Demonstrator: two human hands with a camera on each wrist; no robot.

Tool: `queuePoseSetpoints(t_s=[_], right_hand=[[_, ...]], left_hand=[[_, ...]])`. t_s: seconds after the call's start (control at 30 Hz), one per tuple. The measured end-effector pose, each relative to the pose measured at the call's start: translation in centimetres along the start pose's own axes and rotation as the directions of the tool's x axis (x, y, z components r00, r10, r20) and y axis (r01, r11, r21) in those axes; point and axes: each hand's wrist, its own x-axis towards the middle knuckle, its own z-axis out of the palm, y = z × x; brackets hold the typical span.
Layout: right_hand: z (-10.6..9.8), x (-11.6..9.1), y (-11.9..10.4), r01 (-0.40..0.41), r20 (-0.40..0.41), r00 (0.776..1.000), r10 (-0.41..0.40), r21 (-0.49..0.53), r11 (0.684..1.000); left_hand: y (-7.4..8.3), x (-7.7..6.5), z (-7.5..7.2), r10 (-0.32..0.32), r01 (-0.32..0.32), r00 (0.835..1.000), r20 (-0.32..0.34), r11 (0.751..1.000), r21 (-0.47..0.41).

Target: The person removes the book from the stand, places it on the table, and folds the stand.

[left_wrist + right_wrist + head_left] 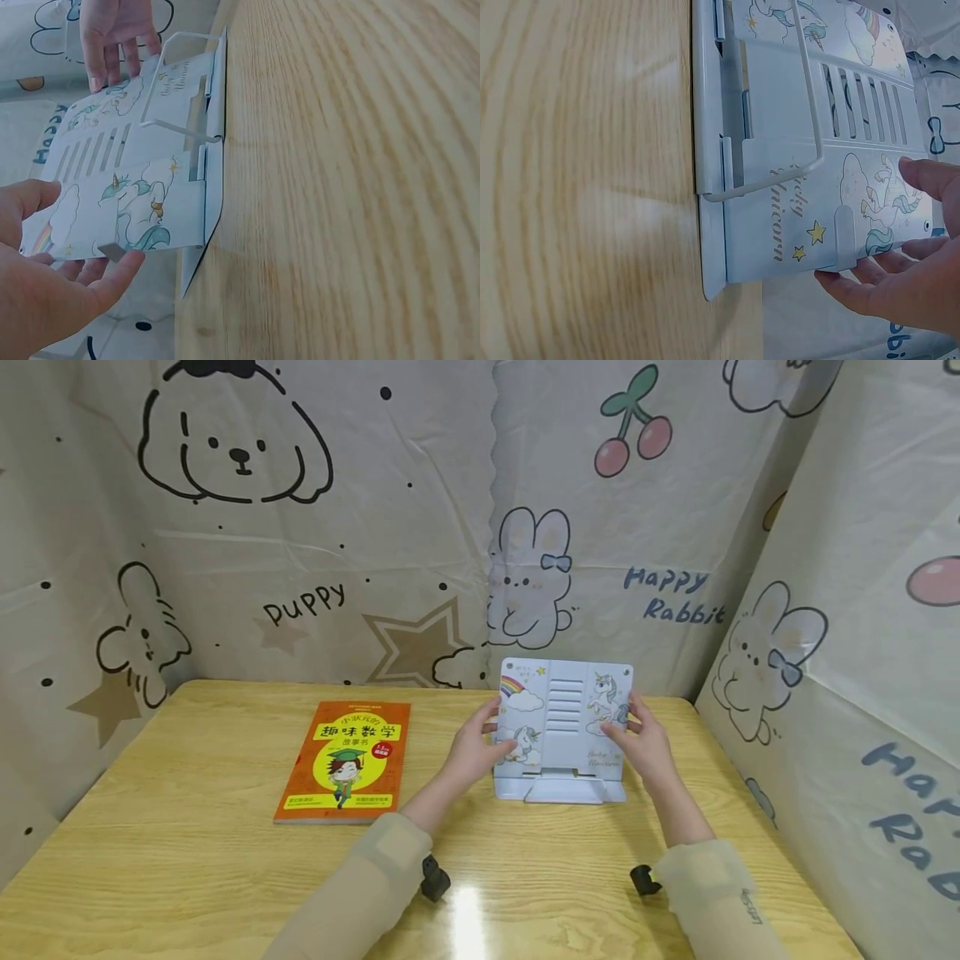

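A white book stand [564, 752] printed with unicorns, clouds and a rainbow stands upright on the table, tilted back on its base. My left hand [476, 748] grips its left edge, thumb toward the front and fingers around behind. On the opposite edge my right hand [648, 745] holds it the same way. Through the left wrist view, the white wire holder [180, 131] sticks out from the stand's lower front. The right wrist view shows slots [866, 105] through the panel's middle and my right hand [919, 281] at its side edge. The stand's back is hidden.
An orange book [343, 762] with a cartoon child on its cover lies flat to the left of the stand. The wooden table [187, 860] is bordered by a printed cloth [420, 527] behind and at both sides. Black wrist devices [433, 878] sit by the sleeves.
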Motion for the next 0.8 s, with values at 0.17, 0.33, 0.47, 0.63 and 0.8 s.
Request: queuePoseSetpoints(t_s=[0.17, 0.33, 0.47, 0.63, 0.8], right_hand=[[0.12, -0.08, -0.28, -0.021, 0.014, 1.0, 0.022, -0.03, 0.999], [0.04, 0.0, -0.32, -0.034, 0.014, 0.999, 0.034, -0.044, 0.998], [-0.12, 0.13, -0.22, -0.033, 0.016, 0.999, 0.034, -0.044, 0.998], [-0.05, 0.31, -0.2, -0.039, 0.03, 0.999, 0.04, -0.03, 0.999], [0.16, 0.55, -0.09, -0.036, 0.044, 0.998, 0.037, -0.015, 0.999]], left_hand=[[0.11, -0.1, -0.16, -0.013, 0.013, 1.0, 0.008, 1.0, 0.014], [0.32, -0.2, -0.23, -0.007, 0.007, 1.0, 0.017, 1.0, 0.01], [0.47, -0.23, -0.21, -0.009, 0.009, 1.0, 0.024, 1.0, 0.001], [0.55, -0.32, -0.23, -0.026, 0.026, 1.0, 0.017, 1.0, 0.002], [0.41, -0.52, -0.36, -0.031, 0.031, 1.0, 0.005, 1.0, -0.007]])
